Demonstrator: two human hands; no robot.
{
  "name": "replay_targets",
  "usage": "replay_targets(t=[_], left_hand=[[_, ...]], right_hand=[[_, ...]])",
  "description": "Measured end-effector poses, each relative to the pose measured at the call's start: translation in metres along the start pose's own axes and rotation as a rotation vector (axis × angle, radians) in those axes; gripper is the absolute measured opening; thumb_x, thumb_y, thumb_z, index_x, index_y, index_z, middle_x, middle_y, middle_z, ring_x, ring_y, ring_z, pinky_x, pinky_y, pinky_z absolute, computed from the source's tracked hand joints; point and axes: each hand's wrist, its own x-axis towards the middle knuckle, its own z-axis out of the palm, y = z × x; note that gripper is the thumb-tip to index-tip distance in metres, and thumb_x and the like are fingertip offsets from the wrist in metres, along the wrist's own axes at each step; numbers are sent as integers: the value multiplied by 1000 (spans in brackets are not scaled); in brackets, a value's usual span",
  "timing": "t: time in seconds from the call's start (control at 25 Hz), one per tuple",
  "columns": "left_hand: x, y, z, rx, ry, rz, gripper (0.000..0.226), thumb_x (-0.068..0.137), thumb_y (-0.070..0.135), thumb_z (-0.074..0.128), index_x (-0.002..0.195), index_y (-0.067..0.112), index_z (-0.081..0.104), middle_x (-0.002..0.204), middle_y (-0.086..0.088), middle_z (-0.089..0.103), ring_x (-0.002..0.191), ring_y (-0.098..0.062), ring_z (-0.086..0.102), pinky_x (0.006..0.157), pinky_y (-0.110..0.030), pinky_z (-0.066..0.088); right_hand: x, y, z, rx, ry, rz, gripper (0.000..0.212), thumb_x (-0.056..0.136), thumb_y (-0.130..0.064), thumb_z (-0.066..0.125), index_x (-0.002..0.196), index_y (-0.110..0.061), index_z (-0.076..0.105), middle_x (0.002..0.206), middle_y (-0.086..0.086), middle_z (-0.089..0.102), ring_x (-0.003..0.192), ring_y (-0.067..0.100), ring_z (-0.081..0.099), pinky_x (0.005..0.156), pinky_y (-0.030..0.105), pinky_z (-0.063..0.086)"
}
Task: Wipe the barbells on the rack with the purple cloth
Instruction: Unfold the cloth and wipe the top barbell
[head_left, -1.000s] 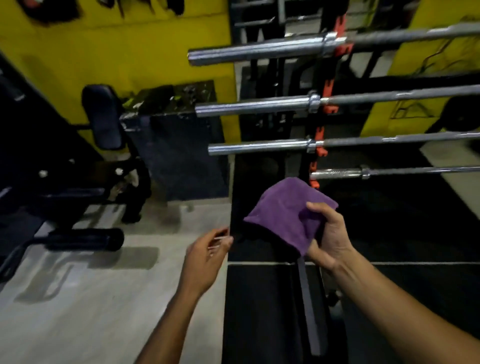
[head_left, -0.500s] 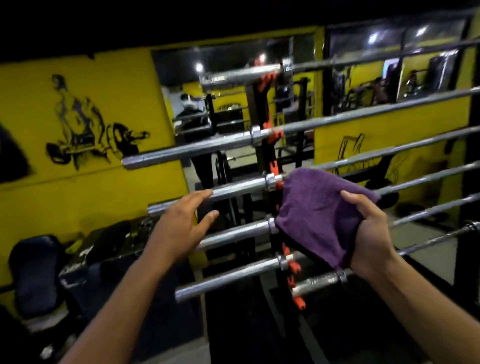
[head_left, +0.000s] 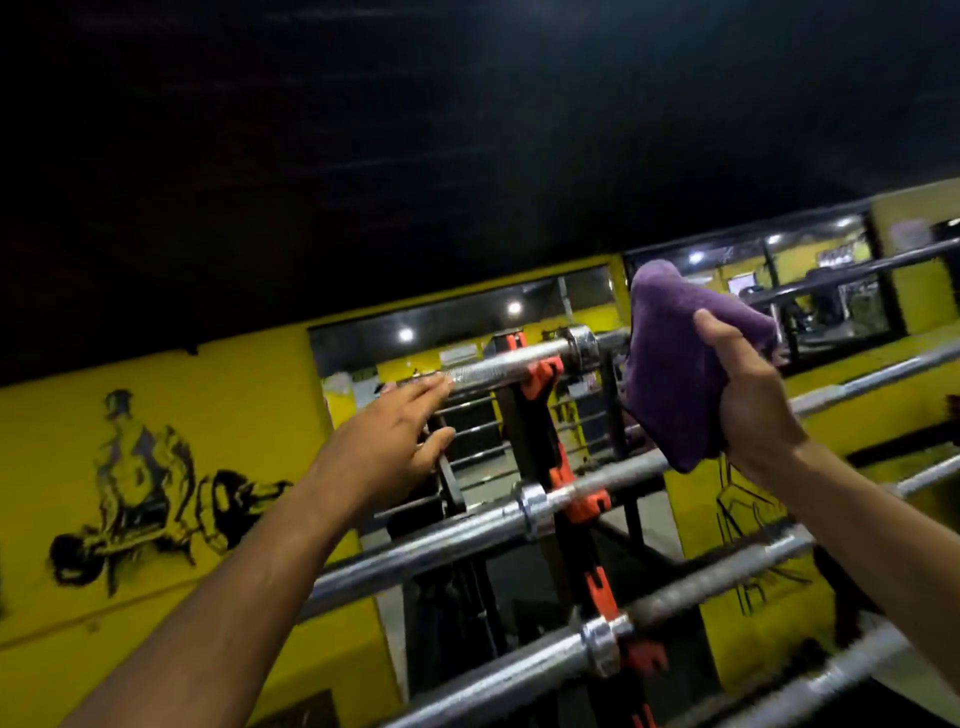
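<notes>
While the head camera tilts up toward a dark ceiling (head_left: 415, 130), the right hand (head_left: 748, 410) grips the purple cloth (head_left: 670, 374) at about two o'clock in the view, thumb curled over its near face and fingers wrapped behind, bunching the fabric into a thick pad. The cloth is held against or just in front of the top barbell (head_left: 498, 370), right of that bar's collar; motion blur keeps me from telling whether it truly touches the steel.

The left hand (head_left: 395, 441), near the centre and a little toward nine o'clock, is spread with its fingers straight and holding nothing, the fingertips (head_left: 436, 382) at the left end of the top barbell's sleeve, seemingly touching it.

That bar rests on an orange hook (head_left: 543, 376) of the black rack upright (head_left: 524, 447). Below it, toward five o'clock, a second barbell (head_left: 447, 540) and a third barbell (head_left: 519, 670) lie across further orange hooks, each with a shiny collar, all slanting up to the right. A fourth bar (head_left: 831, 680) is a blur at the lower right corner.

At nine o'clock a yellow wall (head_left: 249, 415) carries a black mural of a lifter (head_left: 140, 488). Behind the rack, a mirror (head_left: 457, 322) reflects ceiling lights.
</notes>
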Motion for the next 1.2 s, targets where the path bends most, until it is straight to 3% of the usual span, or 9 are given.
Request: replay_targets(t=[0.12, 0.32, 0.48, 0.68, 0.76, 0.84, 1.04, 1.12, 1.2], left_hand=[[54, -21, 16, 38, -33, 35, 65, 102, 54, 34, 159, 29, 15, 166, 9, 15, 152, -21, 16, 125, -37, 12], [115, -40, 36, 90, -87, 193, 58, 104, 51, 30, 158, 36, 15, 164, 16, 15, 149, -9, 23, 118, -29, 24], [117, -44, 54, 120, -23, 260, 54, 104, 53, 28, 156, 44, 16, 159, 19, 29, 135, -12, 46, 104, -35, 47], [116, -43, 56, 118, 40, 265, 55, 103, 51, 31, 155, 45, 14, 158, 18, 32, 132, -13, 49, 102, -32, 44], [117, -44, 57, 124, 10, 250, 56, 102, 53, 31, 155, 45, 12, 158, 18, 31, 133, -12, 47, 103, -32, 43], [117, -45, 58, 110, 9, 263, 57, 100, 56, 28, 154, 45, 12, 157, 17, 34, 133, -12, 48, 103, -33, 44], [119, -53, 60, 60, 43, 288, 59, 96, 70, 24, 151, 48, 19, 153, 17, 42, 131, -10, 51, 102, -37, 50], [119, -53, 63, 79, 59, 298, 62, 91, 72, 17, 150, 50, 15, 152, 18, 42, 130, -10, 52, 100, -39, 51], [118, -52, 63, 84, 76, 299, 62, 91, 70, 17, 149, 48, 11, 151, 18, 43, 128, -11, 54, 98, -39, 52]], right_hand=[[74, 47, -1, -594, -178, -291, 45, 93, -42, 49, 127, -13, 49, 104, 1, 56, 88, 7, 56, 77, 26, 48], [145, 130, -2, -1507, -263, -549, 56, 83, -49, 47, 133, -24, 52, 128, 4, 58, 107, 33, 59, 91, 45, 44], [168, 122, 7, -1513, -287, -469, 50, 85, -58, 43, 125, -31, 57, 112, 1, 62, 95, 29, 60, 86, 44, 47], [225, 81, 59, -1462, -604, 421, 24, 93, -40, 61, 92, -17, 65, 96, 10, 68, 81, 24, 64, 74, 34, 53], [236, 77, 65, -1443, -640, 533, 24, 92, -40, 64, 96, -17, 65, 105, 14, 69, 87, 26, 66, 83, 38, 55], [233, 80, 60, -1479, -649, 453, 22, 92, -40, 63, 95, -18, 65, 106, 13, 69, 88, 25, 66, 83, 37, 55], [157, 131, 7, -1279, -250, -521, 43, 86, -48, 51, 118, -20, 60, 107, 4, 66, 93, 26, 61, 83, 44, 50], [160, 131, 5, -1280, -217, -552, 46, 84, -53, 49, 114, -20, 62, 104, 4, 67, 91, 27, 62, 82, 43, 50], [200, 112, 23, -1365, -391, -151, 45, 81, -59, 56, 101, -19, 65, 93, 5, 67, 90, 29, 63, 79, 39, 51]])
